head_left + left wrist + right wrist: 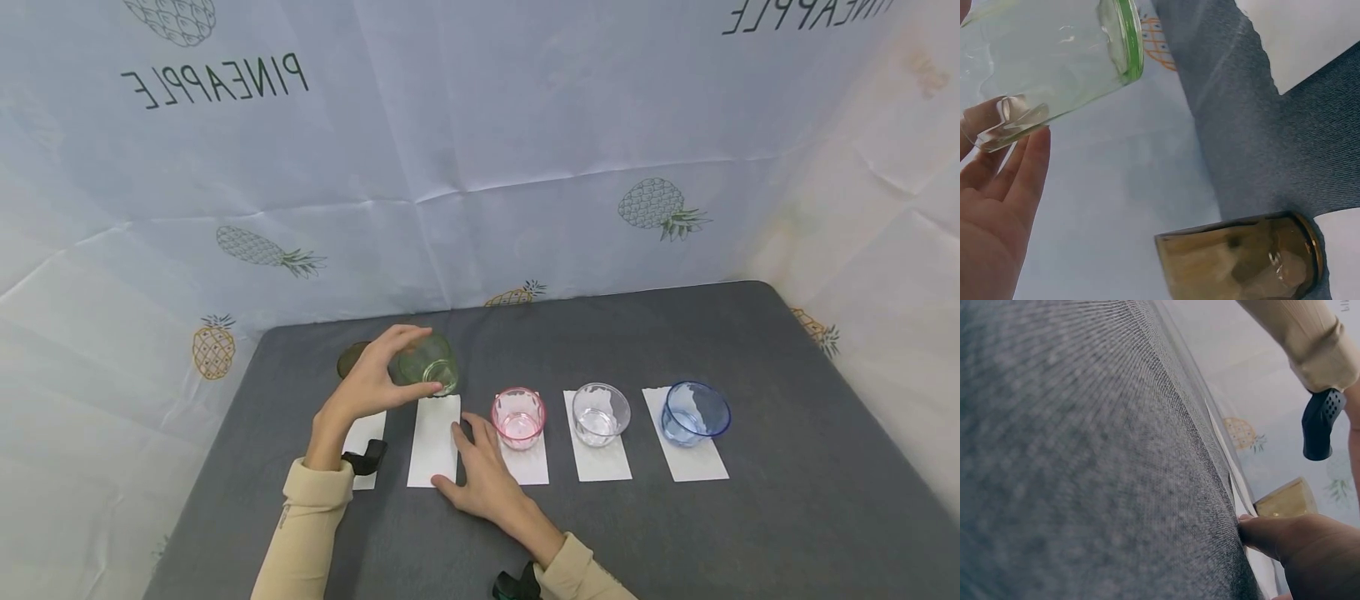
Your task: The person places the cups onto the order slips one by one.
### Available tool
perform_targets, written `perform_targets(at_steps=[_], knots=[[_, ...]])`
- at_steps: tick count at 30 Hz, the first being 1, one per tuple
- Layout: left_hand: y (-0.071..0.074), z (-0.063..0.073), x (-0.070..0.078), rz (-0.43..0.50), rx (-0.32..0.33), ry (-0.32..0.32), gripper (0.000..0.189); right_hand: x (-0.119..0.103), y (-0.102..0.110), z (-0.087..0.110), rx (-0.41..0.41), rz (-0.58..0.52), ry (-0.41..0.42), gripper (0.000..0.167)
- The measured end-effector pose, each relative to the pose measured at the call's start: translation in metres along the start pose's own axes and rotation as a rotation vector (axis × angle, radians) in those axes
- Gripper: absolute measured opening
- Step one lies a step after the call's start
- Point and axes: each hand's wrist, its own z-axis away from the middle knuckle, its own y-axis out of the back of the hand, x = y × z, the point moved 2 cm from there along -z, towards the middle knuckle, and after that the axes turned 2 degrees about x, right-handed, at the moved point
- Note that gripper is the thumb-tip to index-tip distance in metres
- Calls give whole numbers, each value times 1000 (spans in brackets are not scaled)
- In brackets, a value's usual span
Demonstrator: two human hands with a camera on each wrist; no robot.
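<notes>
My left hand (pixel 372 382) grips a clear green glass (pixel 431 360) between thumb and fingers, over the far end of a white paper sheet (pixel 433 450). In the left wrist view the green glass (pixel 1054 59) is held up from the table, my fingers around its side. The spread fingers of my right hand (pixel 489 483) rest at that sheet's right edge, its thumb by the near corner. Its thumb also shows low at the sheet in the right wrist view. Beside the left hand, a brown glass (pixel 1244 259) stands at the leftmost sheet (pixel 367 433), partly hidden in the head view.
To the right, a pink glass (pixel 518 419), a clear glass (pixel 600 415) and a blue glass (pixel 694 414) stand on white sheets of their own. The grey tablecloth (pixel 795 500) reaches a pineapple-printed curtain (pixel 480 242) behind and at both sides.
</notes>
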Motion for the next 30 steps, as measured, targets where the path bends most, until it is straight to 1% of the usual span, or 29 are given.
perform_targets(at_steps=[6, 12, 20, 25, 30], knots=[[2, 8, 8, -3, 6, -18, 75, 0, 0, -1, -4, -7, -10, 75], [1, 18, 12, -19, 11, -2, 75, 0, 1, -2, 2, 1, -14, 75], [-4, 33, 4, -8, 24, 15, 74, 0, 1, -2, -24, -17, -40, 76], [-9, 41, -1, 12, 24, 38, 73, 1, 1, -2, -28, -8, -39, 76], [-11, 48, -2, 27, 24, 61, 73, 1, 1, -1, -22, -4, -32, 76]])
